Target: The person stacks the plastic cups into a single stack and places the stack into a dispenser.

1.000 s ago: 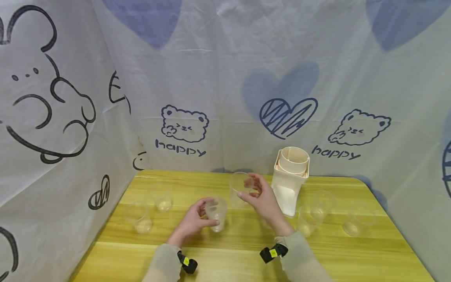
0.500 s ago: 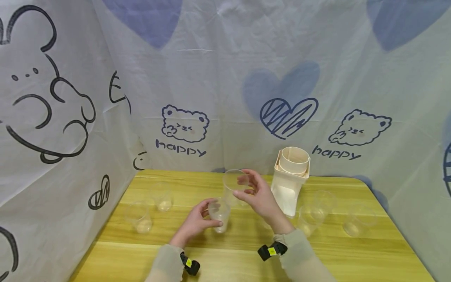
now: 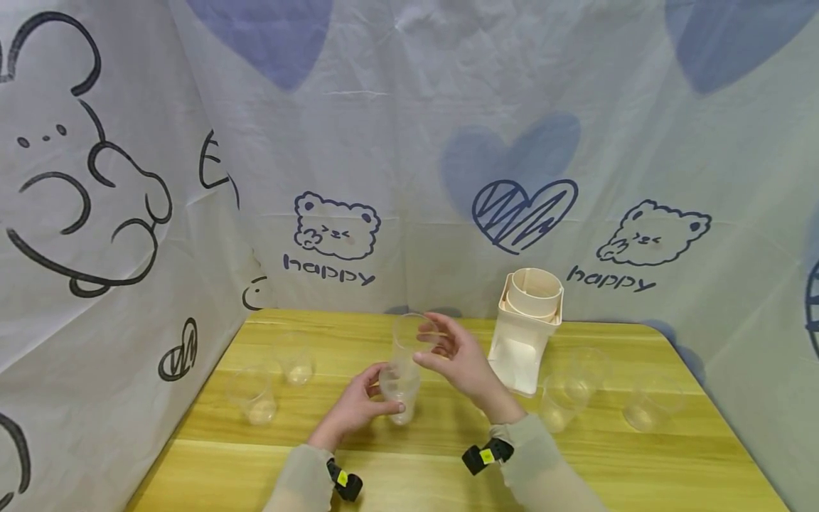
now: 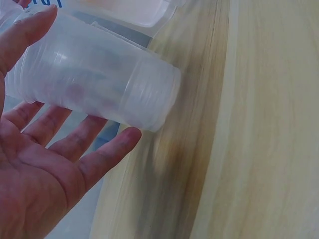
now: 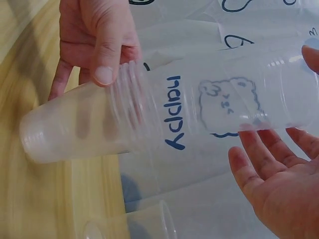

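My left hand (image 3: pixel 358 407) holds a nested stack of clear plastic cups (image 4: pixel 104 74) round its side, thumb on one side and fingers on the other. Several rims crowd together at its mouth in the right wrist view. Above the stack, my right hand (image 3: pixel 459 361) holds a single clear plastic cup (image 5: pixel 224 94) between thumb and fingers. This cup is lined up with the stack, its base at the stack's mouth; how far inside it sits I cannot tell. The stack stands close over the table, and whether it touches is unclear.
More clear cups stand apart on the wooden table (image 3: pixel 448 473): two at the left, including a cup (image 3: pixel 259 409), and several at the right, including a cup (image 3: pixel 642 414). A beige plastic holder (image 3: pixel 521 352) with a round opening stands behind my right hand, near the printed cloth (image 3: pixel 409 249).
My right hand has moved left with its cup, from beside the stack to over its mouth. My left hand has shifted slightly right with the stack.
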`<act>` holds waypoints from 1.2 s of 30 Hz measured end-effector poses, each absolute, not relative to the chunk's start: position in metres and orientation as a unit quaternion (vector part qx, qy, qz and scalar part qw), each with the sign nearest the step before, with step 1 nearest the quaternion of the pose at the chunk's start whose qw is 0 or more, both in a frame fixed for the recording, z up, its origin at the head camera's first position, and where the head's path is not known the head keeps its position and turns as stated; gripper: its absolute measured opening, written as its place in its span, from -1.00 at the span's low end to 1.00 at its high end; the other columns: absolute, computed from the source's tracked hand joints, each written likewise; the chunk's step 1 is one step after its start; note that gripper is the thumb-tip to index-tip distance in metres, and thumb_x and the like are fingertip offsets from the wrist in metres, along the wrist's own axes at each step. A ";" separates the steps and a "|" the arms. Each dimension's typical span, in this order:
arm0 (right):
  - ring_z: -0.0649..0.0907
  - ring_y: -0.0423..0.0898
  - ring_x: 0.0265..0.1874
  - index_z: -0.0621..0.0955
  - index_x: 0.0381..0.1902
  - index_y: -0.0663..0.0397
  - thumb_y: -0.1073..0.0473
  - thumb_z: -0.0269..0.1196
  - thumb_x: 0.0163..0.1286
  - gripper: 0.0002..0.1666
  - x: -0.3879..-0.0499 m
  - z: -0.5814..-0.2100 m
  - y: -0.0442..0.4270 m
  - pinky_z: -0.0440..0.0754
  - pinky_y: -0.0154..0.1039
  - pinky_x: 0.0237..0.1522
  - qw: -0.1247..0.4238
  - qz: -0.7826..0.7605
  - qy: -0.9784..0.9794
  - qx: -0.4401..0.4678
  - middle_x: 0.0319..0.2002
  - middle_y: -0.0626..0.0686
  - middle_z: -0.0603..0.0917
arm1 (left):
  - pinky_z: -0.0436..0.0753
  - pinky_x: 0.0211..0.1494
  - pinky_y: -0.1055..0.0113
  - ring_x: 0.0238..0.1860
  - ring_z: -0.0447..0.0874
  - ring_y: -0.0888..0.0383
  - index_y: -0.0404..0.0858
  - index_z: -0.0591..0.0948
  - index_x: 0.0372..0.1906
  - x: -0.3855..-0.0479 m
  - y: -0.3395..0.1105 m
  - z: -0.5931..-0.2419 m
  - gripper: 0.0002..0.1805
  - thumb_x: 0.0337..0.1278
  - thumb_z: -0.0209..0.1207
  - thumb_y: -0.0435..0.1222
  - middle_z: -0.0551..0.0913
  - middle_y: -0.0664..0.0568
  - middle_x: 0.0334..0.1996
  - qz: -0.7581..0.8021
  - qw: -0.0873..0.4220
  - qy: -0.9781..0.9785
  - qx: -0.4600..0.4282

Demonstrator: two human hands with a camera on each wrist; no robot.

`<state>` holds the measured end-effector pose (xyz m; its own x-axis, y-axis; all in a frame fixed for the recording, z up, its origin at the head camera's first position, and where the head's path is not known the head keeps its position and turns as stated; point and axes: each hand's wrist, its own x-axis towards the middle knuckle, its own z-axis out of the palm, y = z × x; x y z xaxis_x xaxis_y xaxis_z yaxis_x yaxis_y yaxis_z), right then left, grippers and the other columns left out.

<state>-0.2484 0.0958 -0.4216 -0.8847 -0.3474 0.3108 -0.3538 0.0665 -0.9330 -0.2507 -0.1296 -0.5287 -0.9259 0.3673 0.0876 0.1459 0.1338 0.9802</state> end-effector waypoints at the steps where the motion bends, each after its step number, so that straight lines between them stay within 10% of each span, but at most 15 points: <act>1: 0.56 0.13 0.15 0.32 0.40 0.20 0.32 0.39 0.25 -0.20 -0.249 -0.423 0.095 0.51 0.01 0.16 0.000 0.639 -0.730 0.243 0.18 0.25 0.51 | 0.52 0.19 -0.02 0.17 0.51 -0.19 -0.30 0.37 0.35 -0.251 -0.130 -0.529 -0.23 0.00 0.45 -0.36 0.49 -0.16 0.22 0.637 0.090 0.746 0.171; 36: 0.45 0.14 0.27 0.39 0.36 0.21 0.23 0.42 0.23 -0.23 -0.252 -0.469 0.091 0.37 0.09 0.29 -0.061 0.611 -0.758 0.221 0.26 0.26 0.49 | 0.55 0.15 0.05 0.16 0.52 -0.16 -0.30 0.29 0.39 -0.248 -0.130 -0.528 -0.18 0.02 0.43 -0.37 0.50 -0.19 0.21 0.646 0.102 0.738 0.164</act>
<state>-0.2523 0.0909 -0.4692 -0.8948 -0.4094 0.1781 -0.2607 0.1551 -0.9529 -0.2485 -0.1297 -0.5277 -0.9256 0.3736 0.0608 0.1096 0.1109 0.9878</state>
